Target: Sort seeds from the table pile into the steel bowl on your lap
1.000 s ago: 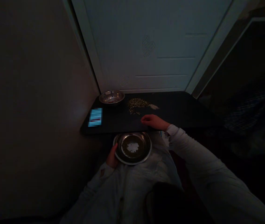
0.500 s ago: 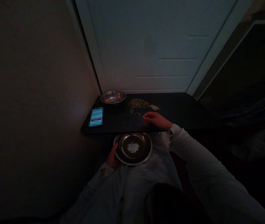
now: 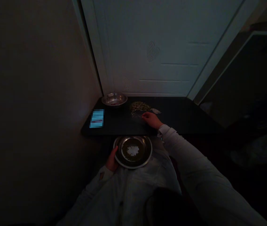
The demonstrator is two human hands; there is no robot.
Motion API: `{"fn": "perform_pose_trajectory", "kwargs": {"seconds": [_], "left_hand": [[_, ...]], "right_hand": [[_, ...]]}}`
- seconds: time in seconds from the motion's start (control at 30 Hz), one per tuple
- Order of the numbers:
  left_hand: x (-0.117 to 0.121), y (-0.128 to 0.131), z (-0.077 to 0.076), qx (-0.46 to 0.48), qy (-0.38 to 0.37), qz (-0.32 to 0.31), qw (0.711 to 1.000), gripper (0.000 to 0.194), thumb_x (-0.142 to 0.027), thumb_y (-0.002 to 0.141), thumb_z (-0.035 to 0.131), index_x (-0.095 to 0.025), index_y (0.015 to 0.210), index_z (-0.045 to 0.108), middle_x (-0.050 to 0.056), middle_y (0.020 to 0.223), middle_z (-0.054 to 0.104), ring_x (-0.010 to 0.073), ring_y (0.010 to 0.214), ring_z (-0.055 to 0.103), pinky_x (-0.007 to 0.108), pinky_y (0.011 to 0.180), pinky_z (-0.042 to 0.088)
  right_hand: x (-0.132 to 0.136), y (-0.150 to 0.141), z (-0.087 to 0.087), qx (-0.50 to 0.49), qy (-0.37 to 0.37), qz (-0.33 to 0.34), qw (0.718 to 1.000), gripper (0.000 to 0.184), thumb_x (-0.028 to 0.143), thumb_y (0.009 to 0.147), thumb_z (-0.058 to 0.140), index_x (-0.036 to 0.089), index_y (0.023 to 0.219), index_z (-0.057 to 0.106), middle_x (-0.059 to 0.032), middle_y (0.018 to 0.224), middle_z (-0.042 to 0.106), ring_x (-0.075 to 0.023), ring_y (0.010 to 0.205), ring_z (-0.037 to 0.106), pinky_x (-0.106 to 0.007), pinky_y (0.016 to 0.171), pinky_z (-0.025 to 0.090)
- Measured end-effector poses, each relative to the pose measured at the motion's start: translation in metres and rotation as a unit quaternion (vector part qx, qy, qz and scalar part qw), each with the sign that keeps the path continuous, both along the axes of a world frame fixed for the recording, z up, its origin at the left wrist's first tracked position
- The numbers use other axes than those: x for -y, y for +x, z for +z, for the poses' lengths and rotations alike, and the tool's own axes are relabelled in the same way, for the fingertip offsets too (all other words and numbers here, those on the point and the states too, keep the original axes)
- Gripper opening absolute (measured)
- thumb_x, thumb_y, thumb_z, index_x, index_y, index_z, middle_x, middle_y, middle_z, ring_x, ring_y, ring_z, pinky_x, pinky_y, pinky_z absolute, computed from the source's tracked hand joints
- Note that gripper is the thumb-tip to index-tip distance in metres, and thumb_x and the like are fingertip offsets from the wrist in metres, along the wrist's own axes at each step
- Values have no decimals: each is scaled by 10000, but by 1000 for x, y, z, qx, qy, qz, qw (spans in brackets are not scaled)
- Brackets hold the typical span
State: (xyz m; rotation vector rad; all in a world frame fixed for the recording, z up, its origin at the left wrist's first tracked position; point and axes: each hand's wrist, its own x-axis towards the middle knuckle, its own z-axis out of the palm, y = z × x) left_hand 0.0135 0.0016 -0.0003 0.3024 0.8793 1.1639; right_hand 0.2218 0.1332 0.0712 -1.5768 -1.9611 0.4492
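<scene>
My left hand [image 3: 112, 160] grips the left rim of a shiny metal bowl [image 3: 147, 157], which sits on my lap just below the table edge. Inside the bowl, small dark greenish grains [image 3: 125, 150] form a ring around a white patch [image 3: 133, 151]. Over the dark table [image 3: 114, 125], my right hand [image 3: 151, 119] has its fingertips pinched together; what is between them is too small and dim to make out. Just beyond those fingers lies a spread of mixed greenish and pale grains [image 3: 139, 106]. Beside it is a small pile of white grains [image 3: 156, 111].
A second metal bowl [image 3: 114, 100] stands at the table's back left corner. Near the left edge lies a phone with a lit, blurred screen [image 3: 97, 118]. A white door [image 3: 171, 37] rises behind the table, and a wall [image 3: 41, 78] is close on the left.
My right hand has shifted slightly left and closer to the loose grains, fingers still pinched. My left hand keeps hold of the bowl. The camera view has tilted a little.
</scene>
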Motion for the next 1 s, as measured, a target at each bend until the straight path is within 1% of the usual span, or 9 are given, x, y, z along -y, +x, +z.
{"fn": "perform_pose_trajectory", "kwargs": {"seconds": [0.13, 0.27, 0.4, 0.57, 0.7, 1.0], "left_hand": [[1, 2, 3, -8, -9, 14, 1000, 214, -291, 701, 468, -180, 729, 648, 42, 779, 682, 203, 1086, 425, 317, 982, 201], [1, 2, 6, -12, -14, 6, 1000, 222, -310, 698, 469, -181, 731, 646, 46, 785, 681, 208, 1095, 414, 326, 985, 191], [1, 1, 4, -11, -20, 1, 1000, 219, -315, 693, 472, -180, 718, 643, 53, 794, 680, 211, 1110, 396, 326, 992, 168], [0, -1, 0, 2, -11, -12, 1000, 240, -342, 683, 481, -177, 752, 640, 61, 809, 676, 218, 1110, 397, 332, 987, 188], [0, -2, 0, -5, -6, -3, 1000, 228, -332, 672, 497, -172, 748, 640, 56, 799, 676, 225, 1093, 416, 342, 978, 212], [-1, -1, 2, 1, -6, 18, 1000, 207, -292, 695, 476, -175, 758, 635, 44, 785, 680, 201, 1094, 417, 319, 980, 211]], "right_hand": [[-3, -5, 3, 54, 7, 3, 999, 189, 272, 722, 462, 157, 822, 574, -44, 771, 609, -126, 687, 535, -224, 608, 382], [-3, -9, 9, 67, 0, 29, 997, 184, 259, 724, 464, 158, 829, 575, -43, 798, 611, -129, 723, 540, -221, 625, 385], [0, -10, 11, 38, -28, 76, 996, 180, 233, 718, 470, 143, 837, 572, -42, 783, 608, -119, 700, 535, -223, 638, 388], [9, -7, 10, -5, -57, 121, 991, 185, 260, 706, 482, 143, 819, 571, -23, 737, 592, -101, 657, 514, -220, 628, 380], [18, -7, 11, -33, -79, 138, 987, 168, 252, 699, 481, 145, 793, 569, -1, 679, 572, -89, 621, 499, -212, 607, 375], [29, -8, 12, -25, -95, 172, 980, 208, 286, 704, 472, 142, 821, 564, -11, 712, 576, -92, 631, 496, -215, 615, 371]]}}
